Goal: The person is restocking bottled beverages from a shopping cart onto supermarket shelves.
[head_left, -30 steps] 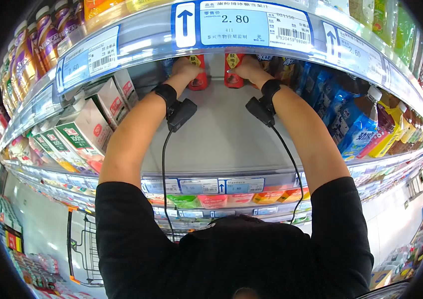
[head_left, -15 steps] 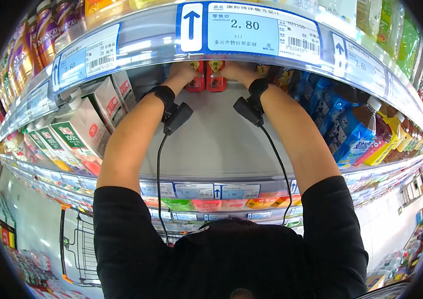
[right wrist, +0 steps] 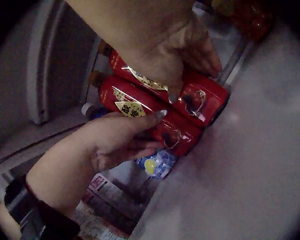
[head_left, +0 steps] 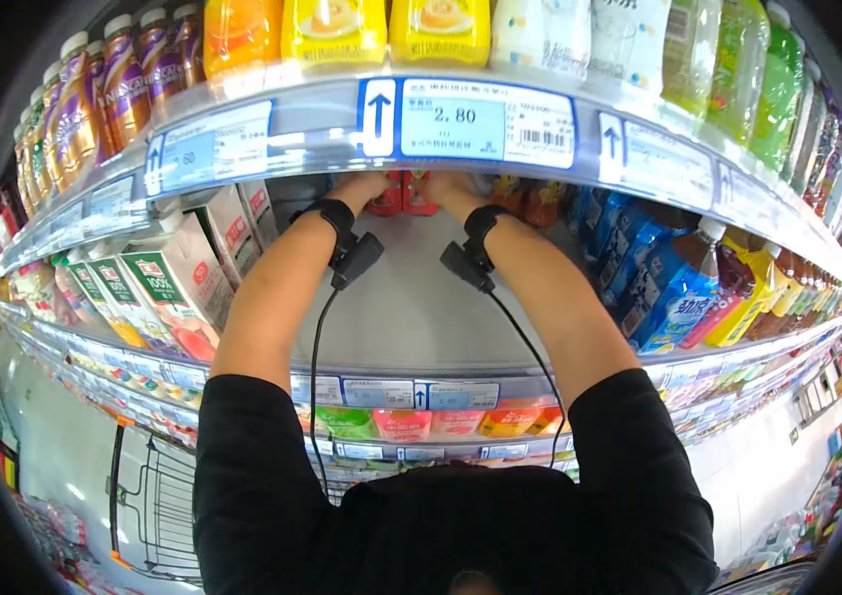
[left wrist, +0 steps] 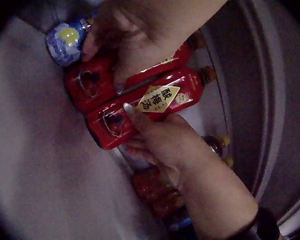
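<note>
Two red bottles of sour plum drink stand side by side at the back of the shelf (head_left: 381,297), with yellow diamond labels. My left hand (head_left: 361,185) holds the left red bottle (left wrist: 92,82), thumb across its front. The right red bottle (left wrist: 187,95) is in my right hand (left wrist: 172,142), fingers round its outer side and thumb on the front. In both wrist views the bottles lie flank to flank between the hands. A blue bottle with a yellow spot (left wrist: 65,44) stands just beyond my left fingers. The head view hides the bottle tops behind the upper shelf edge.
Juice cartons (head_left: 168,278) line the shelf's left side, blue drink bottles (head_left: 674,297) its right. Overhead runs the upper shelf's price rail (head_left: 485,124). More red-brown bottles (head_left: 543,201) stand right of my right hand. A shopping cart (head_left: 158,496) is at lower left.
The two red bottles stood apart a second ago; my right hand has brought its bottle leftward against the left one. The head view has since tilted up, showing more of the upper shelf.
</note>
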Action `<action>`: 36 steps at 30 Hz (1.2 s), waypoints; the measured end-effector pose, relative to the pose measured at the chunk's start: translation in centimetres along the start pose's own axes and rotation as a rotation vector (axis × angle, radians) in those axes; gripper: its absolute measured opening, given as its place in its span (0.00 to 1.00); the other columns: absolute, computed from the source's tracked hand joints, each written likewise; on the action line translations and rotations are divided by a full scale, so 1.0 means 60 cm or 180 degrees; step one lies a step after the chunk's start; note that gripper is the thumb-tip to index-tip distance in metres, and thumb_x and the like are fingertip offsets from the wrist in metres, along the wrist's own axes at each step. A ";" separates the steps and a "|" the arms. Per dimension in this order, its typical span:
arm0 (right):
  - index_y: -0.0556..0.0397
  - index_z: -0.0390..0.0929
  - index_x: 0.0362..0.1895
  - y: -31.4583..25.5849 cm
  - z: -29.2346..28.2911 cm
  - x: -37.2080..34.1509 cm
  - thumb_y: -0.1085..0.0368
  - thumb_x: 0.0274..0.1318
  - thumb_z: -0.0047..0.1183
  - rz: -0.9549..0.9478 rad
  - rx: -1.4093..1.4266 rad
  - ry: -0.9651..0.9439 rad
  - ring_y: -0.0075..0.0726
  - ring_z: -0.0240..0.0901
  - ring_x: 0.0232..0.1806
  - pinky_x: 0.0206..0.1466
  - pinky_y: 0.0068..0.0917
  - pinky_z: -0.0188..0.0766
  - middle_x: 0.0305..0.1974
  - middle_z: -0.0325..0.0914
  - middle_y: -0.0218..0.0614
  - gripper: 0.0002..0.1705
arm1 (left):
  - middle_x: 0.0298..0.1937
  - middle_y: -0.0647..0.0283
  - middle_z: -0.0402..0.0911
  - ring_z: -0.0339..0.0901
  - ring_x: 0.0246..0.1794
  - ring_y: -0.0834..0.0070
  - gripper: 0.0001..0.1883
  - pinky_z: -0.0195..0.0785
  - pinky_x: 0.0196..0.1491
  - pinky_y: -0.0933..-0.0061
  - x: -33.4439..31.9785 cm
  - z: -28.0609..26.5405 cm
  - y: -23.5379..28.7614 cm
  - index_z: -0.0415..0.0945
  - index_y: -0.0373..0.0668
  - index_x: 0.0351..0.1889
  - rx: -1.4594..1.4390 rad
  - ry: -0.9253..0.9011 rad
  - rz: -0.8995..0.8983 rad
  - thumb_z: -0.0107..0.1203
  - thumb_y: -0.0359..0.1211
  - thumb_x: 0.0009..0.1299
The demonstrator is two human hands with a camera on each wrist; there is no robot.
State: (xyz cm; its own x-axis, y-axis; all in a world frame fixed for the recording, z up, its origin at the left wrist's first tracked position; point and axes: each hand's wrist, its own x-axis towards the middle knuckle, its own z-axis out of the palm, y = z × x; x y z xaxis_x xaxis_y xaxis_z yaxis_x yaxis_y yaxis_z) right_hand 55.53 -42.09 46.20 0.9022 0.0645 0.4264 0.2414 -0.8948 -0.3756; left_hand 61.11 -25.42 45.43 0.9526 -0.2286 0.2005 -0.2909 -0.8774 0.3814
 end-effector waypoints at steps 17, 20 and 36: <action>0.65 0.68 0.48 -0.003 -0.058 -0.044 0.44 0.35 0.62 0.0346 0.0365 -0.0811 0.47 0.71 0.47 0.46 0.34 0.70 0.45 0.72 0.53 0.41 | 0.45 0.45 0.75 0.78 0.26 0.55 0.26 0.73 0.26 0.61 -0.087 -0.069 0.036 0.67 0.30 0.49 0.0477 -0.0252 -0.0171 0.42 0.45 0.65; 0.65 0.60 0.53 -0.015 -0.103 -0.080 0.49 0.46 0.57 0.0534 0.1256 -0.1358 0.42 0.70 0.48 0.43 0.34 0.71 0.49 0.68 0.49 0.39 | 0.46 0.46 0.75 0.78 0.31 0.58 0.22 0.72 0.33 0.61 -0.181 -0.115 0.096 0.69 0.33 0.50 0.0340 -0.0483 -0.0500 0.43 0.39 0.63; 0.57 0.68 0.49 -0.087 -0.134 -0.366 0.53 0.44 0.52 -0.0657 -0.0668 0.0173 0.54 0.66 0.49 0.51 0.50 0.62 0.46 0.71 0.48 0.29 | 0.40 0.53 0.78 0.76 0.40 0.54 0.14 0.70 0.39 0.57 -0.446 -0.073 0.172 0.74 0.42 0.42 0.1305 0.0916 -0.0099 0.45 0.30 0.58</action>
State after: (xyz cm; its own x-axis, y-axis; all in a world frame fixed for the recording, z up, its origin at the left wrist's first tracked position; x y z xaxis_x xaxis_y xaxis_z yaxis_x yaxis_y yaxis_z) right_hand 31.60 -42.37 45.42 0.8199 0.2359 0.5217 0.3336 -0.9373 -0.1004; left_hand 32.23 -26.52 47.93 0.8804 -0.1248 0.4574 -0.1489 -0.9887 0.0168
